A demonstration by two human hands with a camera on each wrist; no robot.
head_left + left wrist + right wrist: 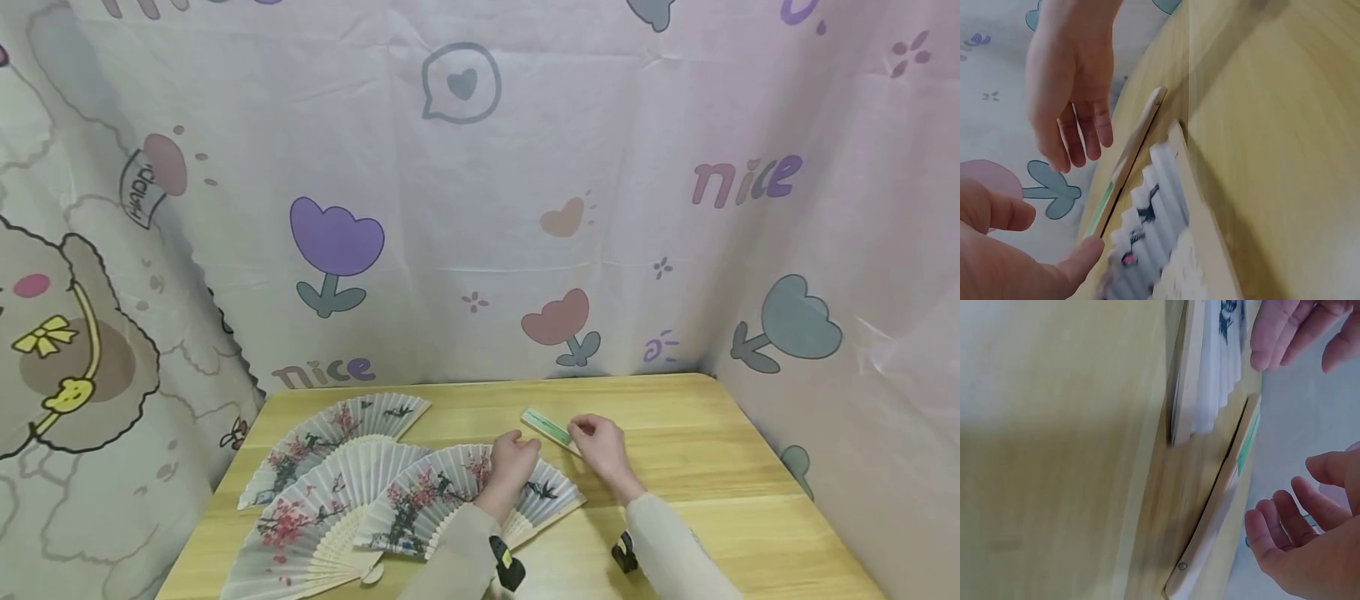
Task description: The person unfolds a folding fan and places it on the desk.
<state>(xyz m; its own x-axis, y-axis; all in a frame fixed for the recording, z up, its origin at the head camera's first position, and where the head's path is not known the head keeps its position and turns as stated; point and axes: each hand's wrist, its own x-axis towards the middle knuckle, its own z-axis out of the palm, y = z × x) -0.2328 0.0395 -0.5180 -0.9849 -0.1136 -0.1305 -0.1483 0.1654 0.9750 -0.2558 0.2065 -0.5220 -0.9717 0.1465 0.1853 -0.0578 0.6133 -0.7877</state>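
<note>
A folded hand fan (550, 427) with a green band lies slantwise on the table. My right hand (602, 450) hovers at its near end, fingers loosely bent; in the right wrist view that hand (1310, 540) holds nothing and is apart from the fan (1216, 506). Over a spread fan (420, 500) with pink blossoms and a dark bird hangs my left hand (513, 462). Seen from the left wrist, the thumb of the left hand (1010, 250) is beside the green-banded end of the folded fan (1125, 159); whether it touches I cannot tell.
Two more spread fans lie on the left of the table, a rear fan (330, 437) and a front fan (300, 533), overlapping one another and the middle one. The wooden table (720, 467) reaches back to a patterned cloth (480, 200) hung behind and at both sides.
</note>
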